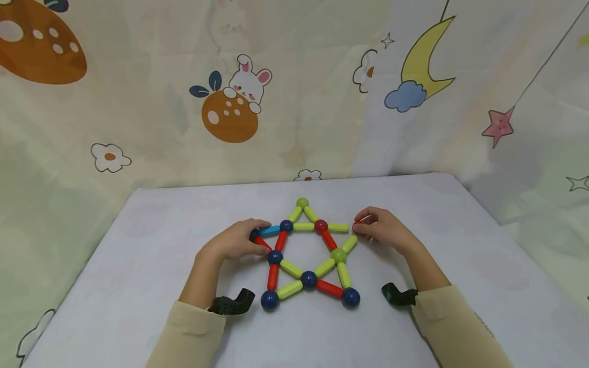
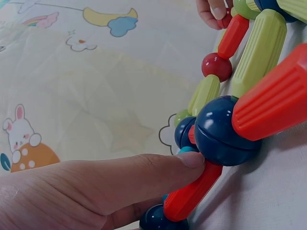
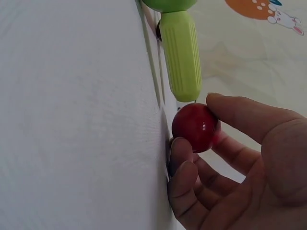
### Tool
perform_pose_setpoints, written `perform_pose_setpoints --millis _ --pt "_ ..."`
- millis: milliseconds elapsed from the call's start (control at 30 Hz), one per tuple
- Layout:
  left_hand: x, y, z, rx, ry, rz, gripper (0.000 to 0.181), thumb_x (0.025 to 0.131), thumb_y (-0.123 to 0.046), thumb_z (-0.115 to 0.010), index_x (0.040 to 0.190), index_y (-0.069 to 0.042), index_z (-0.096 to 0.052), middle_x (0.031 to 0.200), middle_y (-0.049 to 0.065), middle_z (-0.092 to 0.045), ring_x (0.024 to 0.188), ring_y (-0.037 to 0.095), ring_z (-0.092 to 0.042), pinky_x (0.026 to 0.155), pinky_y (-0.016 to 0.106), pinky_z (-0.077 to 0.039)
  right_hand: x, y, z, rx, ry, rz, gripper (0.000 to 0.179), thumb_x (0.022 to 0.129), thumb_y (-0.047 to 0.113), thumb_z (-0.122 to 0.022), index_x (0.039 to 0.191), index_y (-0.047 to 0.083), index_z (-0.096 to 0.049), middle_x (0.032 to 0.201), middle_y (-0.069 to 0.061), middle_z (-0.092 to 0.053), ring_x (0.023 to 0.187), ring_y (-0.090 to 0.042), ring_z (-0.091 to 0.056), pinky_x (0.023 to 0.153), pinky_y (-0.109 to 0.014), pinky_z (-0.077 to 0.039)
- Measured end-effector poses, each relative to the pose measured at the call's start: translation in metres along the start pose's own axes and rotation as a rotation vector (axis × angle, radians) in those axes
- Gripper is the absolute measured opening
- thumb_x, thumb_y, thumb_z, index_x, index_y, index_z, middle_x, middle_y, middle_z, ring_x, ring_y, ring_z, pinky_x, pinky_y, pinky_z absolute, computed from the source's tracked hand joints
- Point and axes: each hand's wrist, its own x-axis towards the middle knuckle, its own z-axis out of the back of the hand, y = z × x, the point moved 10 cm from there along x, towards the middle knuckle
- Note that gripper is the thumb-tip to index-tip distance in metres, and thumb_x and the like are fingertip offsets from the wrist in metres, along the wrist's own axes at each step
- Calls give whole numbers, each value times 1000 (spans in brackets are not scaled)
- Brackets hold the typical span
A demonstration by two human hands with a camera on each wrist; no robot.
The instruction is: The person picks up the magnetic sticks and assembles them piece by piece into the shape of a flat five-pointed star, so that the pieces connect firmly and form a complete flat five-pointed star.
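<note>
A flat star of magnetic sticks and balls lies on the white table (image 1: 460, 327). My left hand (image 1: 236, 239) grips its left corner, where a navy ball (image 1: 254, 234), a blue stick (image 1: 269, 231) and a red stick (image 2: 192, 191) meet. The thumb presses on the red stick; the other fingers are partly hidden. At the right, my right hand (image 1: 382, 228) pinches a red ball (image 3: 194, 127) between thumb and fingers. This ball is close to the free ends of two yellow-green sticks (image 1: 338, 227), one from a red ball, the other from a green ball (image 1: 338, 255).
A green ball (image 1: 302, 203) tops the star, and navy balls (image 1: 270, 300) mark its two near corners. Each wrist carries a black camera mount (image 1: 399, 295). Behind the table hangs a printed cloth (image 1: 299, 112).
</note>
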Motion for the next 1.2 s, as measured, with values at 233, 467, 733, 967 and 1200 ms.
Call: perform_pose_setpoints --millis 233,467,733,967,1200 --pt "0 1 0 6 -1 -3 65 88 -22 -79 148 -15 -56 147 13 -57 128 33 -52 105 56 -51 -1 6 -5 6 9 38 33 99 25 -67 127 6 -63 124 -18 -65 88 -24 -62 74 -30 -53" --pt "-1 1 0 9 0 -7 65 88 -22 -78 148 -14 -56 147 13 -57 126 33 -53 104 55 -51 -2 5 -6 -7 21 45 36 101 27 -64 131 7 -64 127 -18 -65 94 -25 -64 78 -30 -54" --pt "0 1 -1 13 3 -9 65 89 -24 -78 149 -15 -55 149 13 -56 131 34 -52 107 57 -49 -9 4 -10 7 147 159 50 92 8 -67 142 10 -59 141 -19 -56 102 -28 -62 80 -33 -54" --pt "-1 -1 -1 13 -1 3 65 89 -24 -79 149 -15 -55 150 13 -55 134 35 -50 108 59 -47 -5 7 -12 -133 63 216 48 88 5 -73 134 11 -62 126 -16 -62 92 -23 -59 79 -32 -52" --pt "0 -1 0 12 -1 -12 65 89 -23 -78 149 -14 -55 149 14 -56 132 35 -51 108 58 -48 -6 9 -13 -194 19 201 44 89 6 -74 132 11 -64 122 -15 -63 93 -24 -58 77 -32 -51"
